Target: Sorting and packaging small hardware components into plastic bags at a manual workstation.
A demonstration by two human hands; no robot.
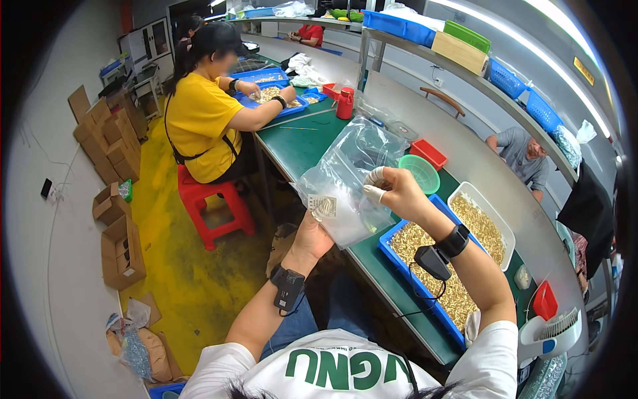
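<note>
Green tabletop [292,136] is lying smooth beneath the blue tray [417,284] of tiny gold-coloured pieces [413,247]. Left of that tray, my left hand [312,236] is curling round the edge of a clear, crinkled plastic bag [359,216] — my right hand [400,191] is pinching its side, nearly closed. Glare is blurring the bag; it's hiding my left fingers.

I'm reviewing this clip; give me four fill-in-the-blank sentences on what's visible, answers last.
1. The left hand and right hand hold a clear plastic ____.
2. The person in the yellow shirt sits on a ____ stool.
3. The round container on the table is ____.
4. Gold-coloured pieces fill the blue tray and, beyond it, the ____ tray.

Missing words: bag; red; green; white.
</note>
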